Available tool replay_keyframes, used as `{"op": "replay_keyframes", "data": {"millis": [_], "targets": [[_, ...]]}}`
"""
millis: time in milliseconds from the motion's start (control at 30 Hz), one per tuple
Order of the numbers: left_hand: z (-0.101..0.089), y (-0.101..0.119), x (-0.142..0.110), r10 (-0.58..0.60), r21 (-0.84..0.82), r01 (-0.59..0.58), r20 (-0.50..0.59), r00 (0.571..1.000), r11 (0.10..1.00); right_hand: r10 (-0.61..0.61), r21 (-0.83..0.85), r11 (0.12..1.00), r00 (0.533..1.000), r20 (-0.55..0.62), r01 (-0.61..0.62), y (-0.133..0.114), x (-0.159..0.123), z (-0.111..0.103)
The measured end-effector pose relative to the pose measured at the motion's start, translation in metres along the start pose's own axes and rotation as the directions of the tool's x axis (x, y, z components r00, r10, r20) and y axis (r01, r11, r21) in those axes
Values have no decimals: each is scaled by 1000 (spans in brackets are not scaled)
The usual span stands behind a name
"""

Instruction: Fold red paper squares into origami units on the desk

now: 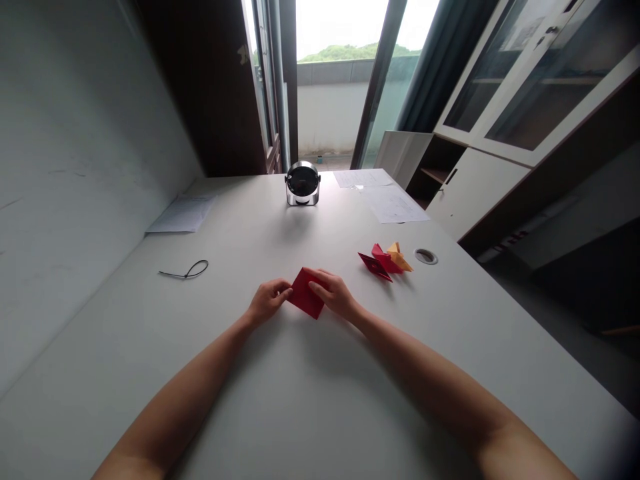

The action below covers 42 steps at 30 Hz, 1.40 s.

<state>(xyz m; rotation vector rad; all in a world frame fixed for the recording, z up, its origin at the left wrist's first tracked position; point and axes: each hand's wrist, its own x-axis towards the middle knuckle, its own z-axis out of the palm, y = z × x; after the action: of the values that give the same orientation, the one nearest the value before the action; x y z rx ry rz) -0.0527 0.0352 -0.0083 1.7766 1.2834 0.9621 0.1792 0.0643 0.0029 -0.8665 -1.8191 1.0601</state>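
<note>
A folded piece of red paper [306, 297], roughly diamond-shaped, is held between my hands over the middle of the white table. My left hand [269, 300] pinches its left corner between thumb and fingers. On the other side, my right hand [334, 292] grips the paper, with the thumb on the face toward me and the fingers along the upper right edge, partly behind it. To the right lie several folded paper pieces: a dark red one [374, 266], a bright red one [387, 259] and an orange one [399, 257].
A round metal-framed device [303, 183] stands at the table's far edge. Paper sheets [397, 204] lie at the back right, more sheets [183, 214] at the back left. A black cable tie [185, 274] is on the left, a tape roll [426, 257] on the right. A wall borders the left side.
</note>
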Motion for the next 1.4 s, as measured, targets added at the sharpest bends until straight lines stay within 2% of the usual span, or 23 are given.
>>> {"op": "replay_keyframes", "data": {"millis": [233, 333, 433, 500, 567, 633, 733, 833, 933, 1100, 1267, 1400], "targets": [[2, -4, 3, -59, -242, 11, -195, 979, 970, 124, 320, 940, 992, -8, -115, 12, 5, -2], [3, -5, 3, -61, -288, -8, -229, 972, 958, 124, 344, 931, 992, 23, -124, 17, 4, 1], [5, -4, 1, -51, -292, -17, -224, 973, 956, 57, 194, 979, 998, 37, -63, 15, 1, 3], [6, -2, 0, -28, -293, -35, -208, 978, 956, -75, 17, 997, 997, 17, 74, 9, -1, 3], [6, 1, 0, -1, -285, -50, -174, 985, 957, -234, -173, 957, 972, 22, 234, 4, -2, 1], [6, 5, 0, 19, -241, -51, -133, 991, 969, -331, -327, 884, 941, 70, 335, 1, -2, 0], [6, 9, -1, 42, -92, -52, -104, 994, 994, -343, -464, 801, 926, 160, 377, 5, -2, -1], [4, 12, -1, 63, 80, -57, -76, 995, 995, -277, -481, 804, 936, 216, 349, 17, -1, 0], [4, 13, -2, 74, 158, -68, -33, 997, 985, -215, -445, 852, 959, 185, 277, 25, 0, 1], [4, 13, -2, 97, 152, -90, -36, 995, 984, -167, -382, 904, 981, 98, 192, 24, 1, 0], [5, 9, -3, 80, 82, -76, -47, 996, 994, -203, -378, 907, 979, 3, 189, 17, 3, -2], [7, 6, -4, 49, -29, -52, -80, 996, 998, -103, -326, 942, 993, -59, 78, 18, 2, -1]]}}
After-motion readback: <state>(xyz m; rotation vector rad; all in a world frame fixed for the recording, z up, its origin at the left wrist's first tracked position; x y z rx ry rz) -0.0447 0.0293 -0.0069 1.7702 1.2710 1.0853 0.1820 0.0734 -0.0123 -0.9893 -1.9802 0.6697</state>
